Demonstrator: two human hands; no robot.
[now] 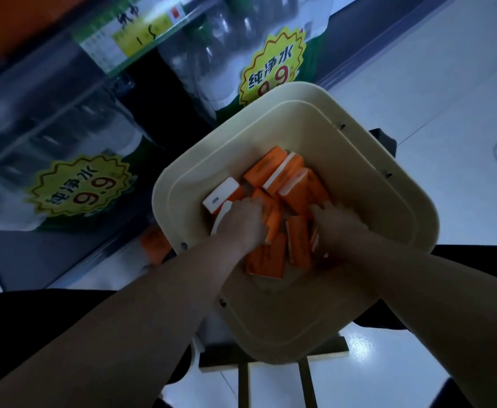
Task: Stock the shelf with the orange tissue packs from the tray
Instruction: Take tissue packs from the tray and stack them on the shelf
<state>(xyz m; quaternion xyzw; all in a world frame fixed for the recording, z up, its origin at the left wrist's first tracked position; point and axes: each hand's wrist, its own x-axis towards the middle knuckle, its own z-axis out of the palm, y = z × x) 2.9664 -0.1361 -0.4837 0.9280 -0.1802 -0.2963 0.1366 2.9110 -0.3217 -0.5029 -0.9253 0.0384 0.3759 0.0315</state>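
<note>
A cream plastic tray (359,184) holds several orange tissue packs (282,172) with white ends, lying jumbled. Both my hands reach down into it. My left hand (242,222) has its fingers curled over an orange pack (272,219) in the middle of the pile. My right hand (337,220) is curled onto packs at the right side of the pile, its fingertips hidden among them. Another orange pack (154,244) shows on the low shelf left of the tray.
The shelf unit (64,119) stands to the left, with wrapped water bottle bundles (211,54) carrying yellow 9.9 price stickers (79,187). The tray rests on a dark stand (270,366) over a glossy white floor (447,83). Open floor lies to the right.
</note>
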